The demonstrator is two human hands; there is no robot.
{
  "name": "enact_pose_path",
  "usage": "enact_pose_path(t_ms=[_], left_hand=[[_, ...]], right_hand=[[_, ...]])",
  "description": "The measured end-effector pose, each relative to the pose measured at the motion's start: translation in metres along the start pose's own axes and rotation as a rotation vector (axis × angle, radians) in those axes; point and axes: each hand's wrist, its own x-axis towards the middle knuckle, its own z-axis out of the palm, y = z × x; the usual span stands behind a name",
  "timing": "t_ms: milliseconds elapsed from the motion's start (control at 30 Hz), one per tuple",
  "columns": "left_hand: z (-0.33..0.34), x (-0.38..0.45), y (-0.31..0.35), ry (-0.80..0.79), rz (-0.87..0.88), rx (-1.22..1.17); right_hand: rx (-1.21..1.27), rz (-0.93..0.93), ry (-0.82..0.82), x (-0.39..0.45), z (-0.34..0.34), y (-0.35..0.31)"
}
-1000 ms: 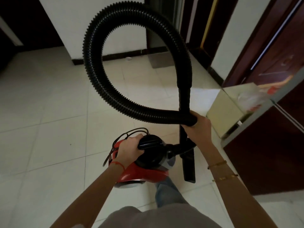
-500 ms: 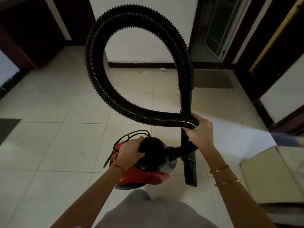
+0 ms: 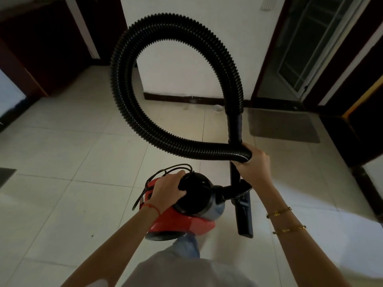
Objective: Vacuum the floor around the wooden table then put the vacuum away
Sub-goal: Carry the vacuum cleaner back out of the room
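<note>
I carry a red and black vacuum cleaner [image 3: 186,220] off the floor at the middle of the view. My left hand [image 3: 167,188] grips its black top handle, with a bundle of black cord under the fingers. My right hand [image 3: 253,162] grips the ribbed black hose [image 3: 124,96] together with the rigid black tube [image 3: 235,125] where they cross. The hose loops high up in front of me. The flat black nozzle [image 3: 244,216] hangs down below my right hand. The wooden table is not in view.
Pale floor tiles [image 3: 72,154] spread ahead and to the left. A white wall with a dark skirting [image 3: 182,98] stands straight ahead. A grey mat [image 3: 284,126] lies before a glazed door at the right. Dark wooden doors [image 3: 41,48] flank both sides.
The view has swung left: the cardboard box and dark cabinet at the right have left the frame. Both hands keep the same hold on the vacuum and hose.
</note>
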Motion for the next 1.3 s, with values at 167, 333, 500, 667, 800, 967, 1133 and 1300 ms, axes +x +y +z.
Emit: enact_pose_path(t_ms=[167, 333, 500, 667, 800, 967, 1133, 1300], left_hand=[[-0.021, 0.126, -0.035, -0.003, 0.020, 0.002], [-0.045, 0.243, -0.064, -0.025, 0.028, 0.010], [-0.055, 0.365, -0.095, -0.032, 0.006, 0.024], [-0.062, 0.491, -0.129, -0.016, -0.002, 0.026], [-0.077, 0.591, -0.154, -0.020, -0.014, 0.019], [-0.093, 0.706, -0.195, -0.036, -0.050, -0.036], [-0.108, 0.816, -0.242, -0.043, -0.064, -0.050], [-0.117, 0.918, -0.295, -0.094, -0.062, -0.072]], right_hand=[[-0.010, 0.020, 0.008, 0.125, 0.030, 0.003], [0.013, 0.059, 0.020, 0.241, 0.059, 0.010], [0.044, 0.058, 0.031, 0.362, 0.100, 0.027], [0.053, 0.049, -0.008, 0.493, 0.140, 0.043], [0.036, 0.052, -0.050, 0.600, 0.168, 0.047], [0.000, 0.043, -0.050, 0.727, 0.210, 0.047], [0.037, 0.007, 0.009, 0.833, 0.254, 0.038], [0.063, 0.025, 0.033, 0.931, 0.312, 0.042]])
